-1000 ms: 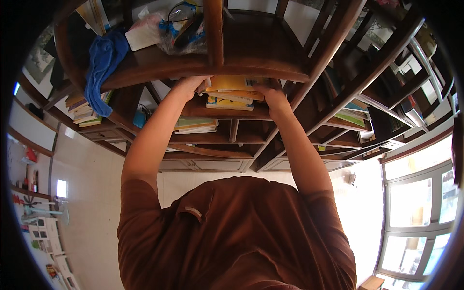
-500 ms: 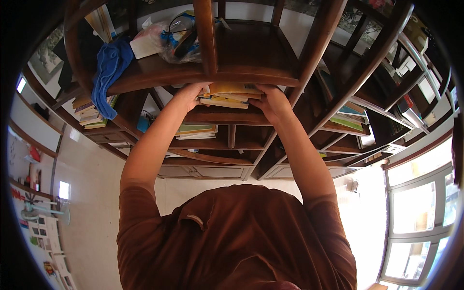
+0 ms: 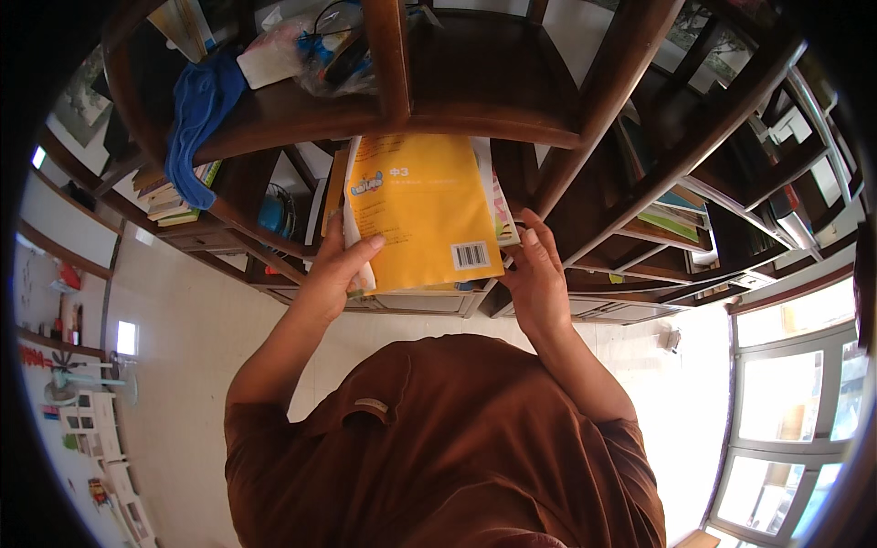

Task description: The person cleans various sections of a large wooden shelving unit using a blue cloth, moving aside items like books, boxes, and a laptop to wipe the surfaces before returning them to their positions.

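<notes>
A stack of thin books with a yellow book (image 3: 425,215) on top is out in front of the shelf, its barcode corner toward me. My left hand (image 3: 333,269) grips the left edge, thumb over the yellow cover and fingers underneath. At the right edge, my right hand (image 3: 539,279) holds the stack by its near corner, fingers bent; part of its grip is hidden. Pale pages and a patterned cover (image 3: 501,215) stick out under the yellow book on the right.
The dark wooden shelf unit (image 3: 493,128) spans the view ahead. A blue cloth (image 3: 203,123) hangs over its upper board, near a plastic bag of odds and ends (image 3: 333,55). More books (image 3: 178,196) fill a left compartment, and others (image 3: 671,219) lie at right.
Both hands have drawn the books out of the shelf compartment toward me. The stack has tipped, so the yellow cover now faces up in full view.
</notes>
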A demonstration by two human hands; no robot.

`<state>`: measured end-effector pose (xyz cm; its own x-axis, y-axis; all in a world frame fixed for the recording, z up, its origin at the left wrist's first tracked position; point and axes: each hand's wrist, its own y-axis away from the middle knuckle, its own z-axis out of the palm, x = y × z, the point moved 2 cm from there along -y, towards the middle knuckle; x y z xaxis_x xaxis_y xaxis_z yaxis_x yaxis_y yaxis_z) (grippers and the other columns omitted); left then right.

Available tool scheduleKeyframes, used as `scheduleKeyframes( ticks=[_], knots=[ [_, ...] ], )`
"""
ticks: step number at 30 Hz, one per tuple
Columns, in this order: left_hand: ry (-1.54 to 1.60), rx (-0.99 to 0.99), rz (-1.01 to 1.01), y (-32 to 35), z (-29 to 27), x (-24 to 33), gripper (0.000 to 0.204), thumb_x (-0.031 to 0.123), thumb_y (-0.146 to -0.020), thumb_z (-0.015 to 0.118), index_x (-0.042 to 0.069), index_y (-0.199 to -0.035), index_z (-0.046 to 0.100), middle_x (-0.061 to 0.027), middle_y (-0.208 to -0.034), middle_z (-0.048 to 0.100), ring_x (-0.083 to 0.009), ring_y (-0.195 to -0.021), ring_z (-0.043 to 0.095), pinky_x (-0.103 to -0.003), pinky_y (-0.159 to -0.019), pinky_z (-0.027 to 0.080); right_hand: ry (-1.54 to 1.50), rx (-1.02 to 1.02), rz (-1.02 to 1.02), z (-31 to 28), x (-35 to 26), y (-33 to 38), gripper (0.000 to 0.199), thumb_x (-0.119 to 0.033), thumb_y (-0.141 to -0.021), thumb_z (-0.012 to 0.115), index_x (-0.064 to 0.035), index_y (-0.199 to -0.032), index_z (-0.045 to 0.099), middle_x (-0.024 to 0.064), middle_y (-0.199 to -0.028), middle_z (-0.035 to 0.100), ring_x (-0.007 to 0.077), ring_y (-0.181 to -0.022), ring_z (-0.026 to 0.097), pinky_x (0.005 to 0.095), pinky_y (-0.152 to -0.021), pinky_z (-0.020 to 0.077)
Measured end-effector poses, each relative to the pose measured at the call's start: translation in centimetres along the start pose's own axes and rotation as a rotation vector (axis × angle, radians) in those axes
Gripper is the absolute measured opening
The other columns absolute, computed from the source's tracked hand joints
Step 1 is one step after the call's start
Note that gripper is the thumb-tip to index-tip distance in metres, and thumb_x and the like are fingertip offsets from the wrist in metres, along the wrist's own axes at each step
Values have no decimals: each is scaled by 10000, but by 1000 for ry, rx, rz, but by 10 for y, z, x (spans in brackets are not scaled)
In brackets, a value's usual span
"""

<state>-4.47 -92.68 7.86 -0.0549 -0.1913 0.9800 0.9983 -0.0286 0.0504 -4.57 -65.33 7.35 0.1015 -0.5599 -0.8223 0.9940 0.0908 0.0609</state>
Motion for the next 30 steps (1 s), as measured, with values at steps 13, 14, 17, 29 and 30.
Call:
scheduleKeyframes(
  ticks=[13, 14, 17, 29, 30],
  knots=[
    [183, -43, 34, -17, -1, -1, 751, 208, -959, 655, 4, -1538, 223, -176, -1419, 486, -227, -1287, 549, -325, -994, 514, -70, -76, 135, 8, 25, -23, 821, -5, -909, 705, -99, -1585, 248, 98, -1365, 575, 204, -1219, 600, 370, -993, 531],
    [175, -8, 30, -21, -2, -2, 687, 195, -967, 640, 14, -1516, 270, -162, -1406, 502, -225, -1278, 553, -337, -1008, 503, -72, -72, 139, 8, 24, -22, 821, 27, -899, 699, -112, -1581, 263, 89, -1346, 591, 205, -1204, 612, 360, -987, 538],
    [187, 9, 36, -26, 0, -4, 542, 143, -976, 605, 30, -1457, 383, -133, -1366, 548, -227, -1256, 567, -358, -1031, 482, -43, -78, 174, 10, 18, -31, 791, -18, -891, 721, -135, -1547, 296, 83, -1280, 626, 206, -1105, 663, 365, -894, 577],
    [96, 44, 84, 8, 22, -15, 845, 28, -870, 620, 68, -1599, 195, -162, -1523, 395, -280, -1377, 444, -398, -1133, 377, -30, -115, 111, 3, 16, -11, 928, 68, -829, 735, -137, -1602, 264, 84, -1356, 592, 192, -1203, 597, 350, -1008, 519],
    [107, 42, 96, 20, 32, -13, 843, 24, -872, 612, 71, -1601, 191, -162, -1529, 386, -280, -1379, 440, -400, -1131, 377, 4, -130, 104, -2, 14, -3, 922, 65, -833, 730, -139, -1603, 265, 87, -1361, 590, 186, -1206, 595, 345, -1003, 519]
  ],
)
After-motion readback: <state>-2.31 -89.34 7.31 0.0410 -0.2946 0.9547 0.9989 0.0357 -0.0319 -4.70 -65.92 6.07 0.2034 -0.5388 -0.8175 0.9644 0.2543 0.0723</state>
